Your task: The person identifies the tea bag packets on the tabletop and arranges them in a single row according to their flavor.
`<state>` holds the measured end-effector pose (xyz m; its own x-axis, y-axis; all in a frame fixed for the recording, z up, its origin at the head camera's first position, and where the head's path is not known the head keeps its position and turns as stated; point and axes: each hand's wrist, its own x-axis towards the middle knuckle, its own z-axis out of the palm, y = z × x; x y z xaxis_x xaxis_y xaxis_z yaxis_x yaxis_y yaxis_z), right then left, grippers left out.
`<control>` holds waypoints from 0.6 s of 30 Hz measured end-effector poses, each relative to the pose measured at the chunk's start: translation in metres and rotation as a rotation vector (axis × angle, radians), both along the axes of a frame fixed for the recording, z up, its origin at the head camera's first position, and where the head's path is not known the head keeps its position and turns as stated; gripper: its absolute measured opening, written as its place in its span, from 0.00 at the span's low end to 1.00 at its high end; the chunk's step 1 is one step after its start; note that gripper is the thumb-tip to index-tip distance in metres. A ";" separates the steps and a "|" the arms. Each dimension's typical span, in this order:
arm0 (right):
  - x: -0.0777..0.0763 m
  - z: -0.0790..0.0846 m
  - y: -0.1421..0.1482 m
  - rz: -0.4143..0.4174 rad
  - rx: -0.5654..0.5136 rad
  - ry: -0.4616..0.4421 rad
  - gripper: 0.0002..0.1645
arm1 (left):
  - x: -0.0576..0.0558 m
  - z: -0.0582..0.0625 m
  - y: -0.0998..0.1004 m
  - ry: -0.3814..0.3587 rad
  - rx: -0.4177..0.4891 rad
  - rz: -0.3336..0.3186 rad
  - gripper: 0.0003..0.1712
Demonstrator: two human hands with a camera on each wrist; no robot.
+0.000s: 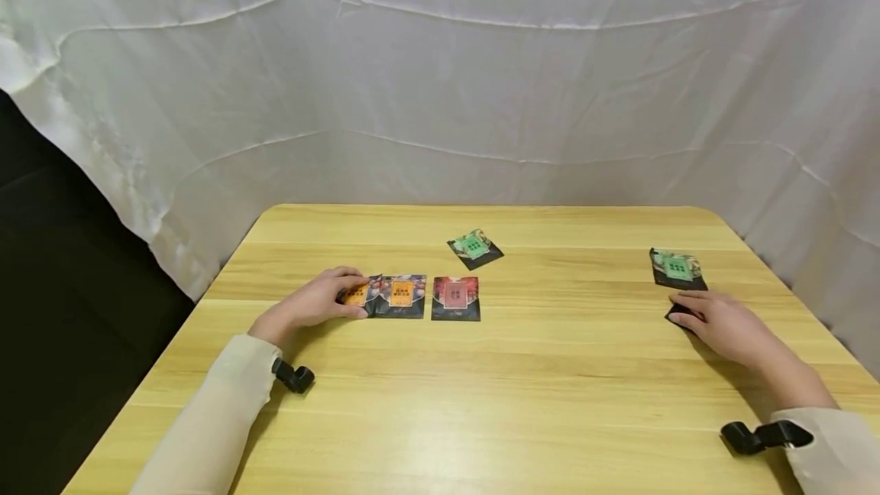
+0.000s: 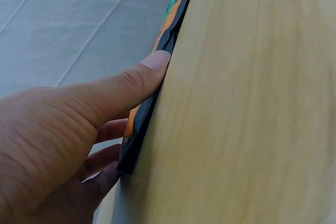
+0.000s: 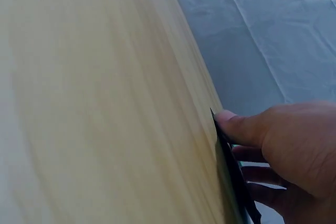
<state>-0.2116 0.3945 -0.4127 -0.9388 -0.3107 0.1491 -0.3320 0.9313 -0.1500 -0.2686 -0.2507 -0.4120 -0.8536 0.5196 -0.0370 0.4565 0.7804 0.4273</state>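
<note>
My left hand grips a flat sachet with an orange label at the left end of a row, thumb at its near edge and fingers beyond it. A second orange-labelled sachet touches it on the right, and a red-labelled sachet lies just past that. Over on the right, my right hand holds a dark sachet between thumb and fingers; they cover most of its face, so its label cannot be seen. Just beyond that hand lies a green-labelled sachet.
Another green-labelled sachet lies askew behind the row. All rest on a light wooden table with rounded far corners. A pale cloth hangs behind it, and something black stands at the left.
</note>
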 end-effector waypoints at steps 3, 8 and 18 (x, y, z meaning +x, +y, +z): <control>0.001 0.000 -0.004 -0.033 -0.056 -0.075 0.30 | 0.001 -0.001 0.000 -0.007 0.001 0.005 0.45; 0.005 0.004 -0.009 -0.076 -0.151 -0.139 0.32 | 0.002 -0.001 0.000 -0.013 -0.002 0.001 0.44; 0.002 0.007 0.002 -0.196 -0.055 -0.062 0.42 | 0.002 0.001 0.000 -0.009 0.002 0.013 0.43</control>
<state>-0.2099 0.3960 -0.4061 -0.9884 -0.1140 0.1009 -0.1336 0.9671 -0.2165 -0.2665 -0.2503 -0.4105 -0.8601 0.5083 -0.0437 0.4421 0.7853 0.4334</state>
